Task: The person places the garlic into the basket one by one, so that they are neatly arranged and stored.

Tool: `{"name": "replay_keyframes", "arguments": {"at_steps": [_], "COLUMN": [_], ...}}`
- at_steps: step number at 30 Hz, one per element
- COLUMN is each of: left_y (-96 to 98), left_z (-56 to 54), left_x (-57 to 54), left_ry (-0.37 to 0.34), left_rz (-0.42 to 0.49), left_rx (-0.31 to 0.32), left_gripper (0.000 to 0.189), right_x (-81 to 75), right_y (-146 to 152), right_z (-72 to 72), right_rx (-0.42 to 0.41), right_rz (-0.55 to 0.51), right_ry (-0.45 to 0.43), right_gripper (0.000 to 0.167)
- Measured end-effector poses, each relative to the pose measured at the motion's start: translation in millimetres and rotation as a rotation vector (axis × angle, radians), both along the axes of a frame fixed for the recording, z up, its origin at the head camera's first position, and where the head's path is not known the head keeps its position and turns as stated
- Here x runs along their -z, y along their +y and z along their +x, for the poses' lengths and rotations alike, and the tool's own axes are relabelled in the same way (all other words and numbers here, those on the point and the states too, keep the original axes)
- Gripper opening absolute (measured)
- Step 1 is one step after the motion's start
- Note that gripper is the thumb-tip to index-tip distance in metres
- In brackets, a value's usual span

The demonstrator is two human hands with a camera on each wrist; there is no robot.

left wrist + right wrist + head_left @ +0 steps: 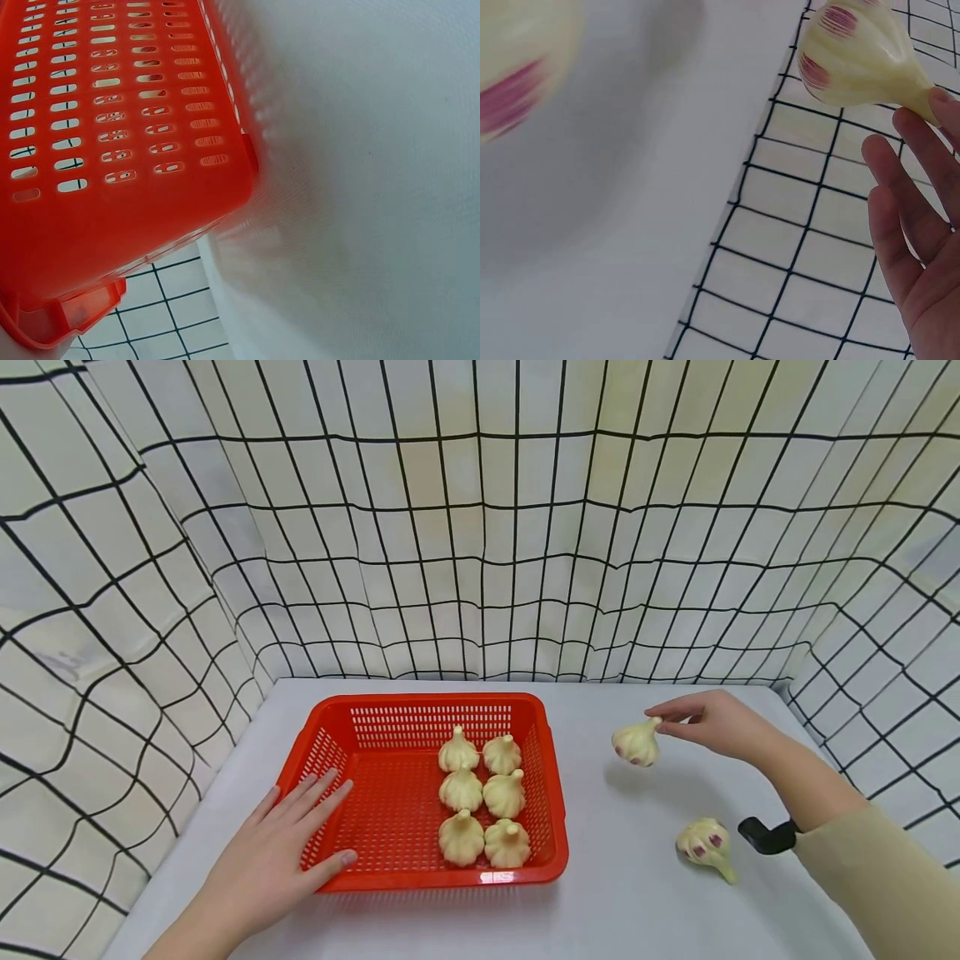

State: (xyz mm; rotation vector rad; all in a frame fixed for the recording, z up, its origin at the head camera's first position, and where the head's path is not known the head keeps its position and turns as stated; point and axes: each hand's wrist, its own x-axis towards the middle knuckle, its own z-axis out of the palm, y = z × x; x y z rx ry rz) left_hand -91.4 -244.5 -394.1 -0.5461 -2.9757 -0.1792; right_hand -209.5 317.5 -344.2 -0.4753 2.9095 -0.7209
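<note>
My right hand (708, 722) pinches a garlic bulb (636, 743) by its stem, holding it above the white table to the right of the basket. In the right wrist view the same bulb (862, 56) shows purple patches, with thumb and fingertips at its stem. My left hand (273, 852) lies with fingers spread over the left rim of a red plastic basket (390, 881). Inside the basket, several garlic bulbs (461, 789) stand in two columns on the right side. Another garlic bulb (703, 843) with purple patches lies on the table below the right hand.
A black wire grid (480, 560) backed by white sheeting rises behind the table and along both sides. The white table (600, 902) extends around the basket. A black band (768, 835) circles the right wrist near the beige sleeve (870, 868).
</note>
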Motion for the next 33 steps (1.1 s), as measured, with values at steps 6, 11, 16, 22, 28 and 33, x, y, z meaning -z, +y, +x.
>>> {"name": "replay_keyframes", "arguments": {"at_steps": [6, 11, 16, 22, 28, 33], "left_y": [-0.6, -0.3, -0.3, -0.8, -1.5, -1.5], "left_z": [-0.7, -1.1, -0.8, -1.1, -1.3, -1.3], "left_x": [1.2, 0.6, 0.4, 1.0, 0.6, -0.3], "left_ry": [0.002, -0.011, -0.005, 0.004, 0.011, 0.019], "left_rz": [-0.006, -0.003, -0.001, -0.002, -0.005, 0.007], "left_rx": [0.003, 0.000, 0.002, 0.007, 0.005, 0.010], "left_gripper": [0.085, 0.084, 0.084, 0.084, 0.084, 0.084], "right_x": [-14.5, -19.8, -24.2, -29.7, -39.4, -46.4], "right_y": [-26.0, -47.5, -72.6, -104.4, -139.4, -169.0], "right_z": [-12.0, -24.1, -35.8, -47.9, -55.6, -61.1], "right_rx": [-0.021, -0.046, -0.065, -0.140, -0.214, -0.248], "right_rz": [0.001, -0.032, -0.073, -0.104, -0.109, -0.089], "right_ry": [-0.009, -0.008, -0.009, 0.018, 0.001, -0.028], "right_gripper": [0.032, 0.031, 0.028, 0.027, 0.027, 0.025]}}
